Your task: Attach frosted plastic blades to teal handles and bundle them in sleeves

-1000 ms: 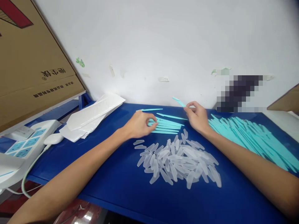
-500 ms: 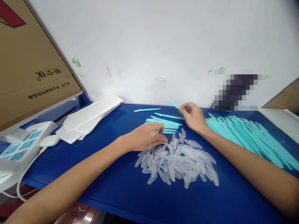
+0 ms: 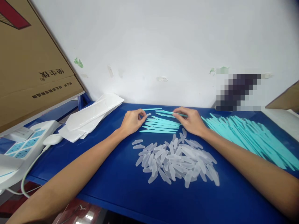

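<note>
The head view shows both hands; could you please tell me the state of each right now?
Left hand: closed, pinching a frosted plastic blade cover.
Right hand: closed, holding a turquoise razor.

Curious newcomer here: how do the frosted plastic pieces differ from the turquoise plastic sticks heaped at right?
The flat, frosted plastic pieces are translucent and short; the turquoise plastic sticks are opaque and long. The pieces point every way; the sticks lie mostly aligned. Both lie on the blue table.
</note>
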Available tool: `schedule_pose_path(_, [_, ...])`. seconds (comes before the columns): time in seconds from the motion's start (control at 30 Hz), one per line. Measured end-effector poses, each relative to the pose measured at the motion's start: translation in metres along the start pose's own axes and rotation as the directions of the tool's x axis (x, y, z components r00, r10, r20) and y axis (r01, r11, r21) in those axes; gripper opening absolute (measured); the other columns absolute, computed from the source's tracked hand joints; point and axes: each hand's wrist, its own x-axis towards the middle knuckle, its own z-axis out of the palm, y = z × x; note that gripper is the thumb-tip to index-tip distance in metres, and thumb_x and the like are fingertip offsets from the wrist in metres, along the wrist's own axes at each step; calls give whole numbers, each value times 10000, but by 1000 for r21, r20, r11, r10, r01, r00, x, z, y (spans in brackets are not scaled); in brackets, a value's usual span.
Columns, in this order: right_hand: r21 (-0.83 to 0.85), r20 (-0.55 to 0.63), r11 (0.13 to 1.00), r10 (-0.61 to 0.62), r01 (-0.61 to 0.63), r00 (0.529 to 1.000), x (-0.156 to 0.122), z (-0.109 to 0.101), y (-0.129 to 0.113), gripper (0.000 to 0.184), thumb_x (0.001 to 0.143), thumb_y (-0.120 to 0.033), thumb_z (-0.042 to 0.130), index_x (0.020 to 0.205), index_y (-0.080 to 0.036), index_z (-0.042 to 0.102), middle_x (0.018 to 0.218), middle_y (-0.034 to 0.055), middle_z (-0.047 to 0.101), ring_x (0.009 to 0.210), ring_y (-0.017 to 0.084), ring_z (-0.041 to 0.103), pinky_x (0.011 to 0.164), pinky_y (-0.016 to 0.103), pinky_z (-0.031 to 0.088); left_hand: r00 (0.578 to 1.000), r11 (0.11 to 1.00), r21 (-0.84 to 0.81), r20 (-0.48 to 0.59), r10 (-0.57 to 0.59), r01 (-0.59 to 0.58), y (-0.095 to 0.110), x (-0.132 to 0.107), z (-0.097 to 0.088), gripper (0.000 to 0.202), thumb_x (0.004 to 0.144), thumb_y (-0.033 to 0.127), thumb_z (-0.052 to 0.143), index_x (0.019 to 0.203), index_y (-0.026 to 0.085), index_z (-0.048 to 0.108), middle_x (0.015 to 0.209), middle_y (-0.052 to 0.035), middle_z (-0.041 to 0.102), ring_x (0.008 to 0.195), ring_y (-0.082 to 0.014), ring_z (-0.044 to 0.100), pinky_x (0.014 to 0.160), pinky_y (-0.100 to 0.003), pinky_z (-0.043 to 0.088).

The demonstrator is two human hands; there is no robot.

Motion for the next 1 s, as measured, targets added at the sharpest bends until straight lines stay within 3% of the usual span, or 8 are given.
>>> schedule_pose_path(0.2, [30,66,999,-23,21,998,0,-1,-4,237,923,-406,575,927,-221,723,955,57,758,868,232,695,697,329,529,999,999,-44,-40,12,-14,5,-1,2,202,888,357,621,870,206,754,780,-29,767,638,-170,659,678,-286,493])
schedule_pose_path(0.43, [26,46,999,-48,46,998,-1,-1,-6,232,925,-395,583,917,-217,732,954,58,762,847,223,692,681,325,520,1000,1000,-23,-14,17,-17,6,-2,2,192,890,319,625,850,193,764,765,-31,759,636,-174,650,660,-287,463])
schedule_pose_path(0.7, [2,46,988,-154,154,987,-2,-1,-5,197,948,-329,583,931,-201,731,937,54,755,803,193,680,648,300,498,993,992,66,-34,113,-110,7,0,5,135,896,213,615,883,175,744,784,-22,719,644,-138,610,658,-264,448])
schedule_pose_path(0.9, [-67,47,969,-235,237,971,-2,1,-2,187,959,-317,580,953,-206,730,880,48,734,757,192,647,682,324,486,971,971,4,-41,237,-237,12,-2,7,137,927,208,592,902,160,718,834,-41,643,709,-131,594,663,-244,462])
schedule_pose_path(1.0, [-48,52,967,-249,252,967,-1,1,-3,188,962,-314,575,949,-199,724,879,50,729,761,190,639,696,323,486,968,968,-55,-62,242,-245,19,-3,10,132,945,229,583,921,164,695,867,-40,648,718,-127,582,677,-244,467])
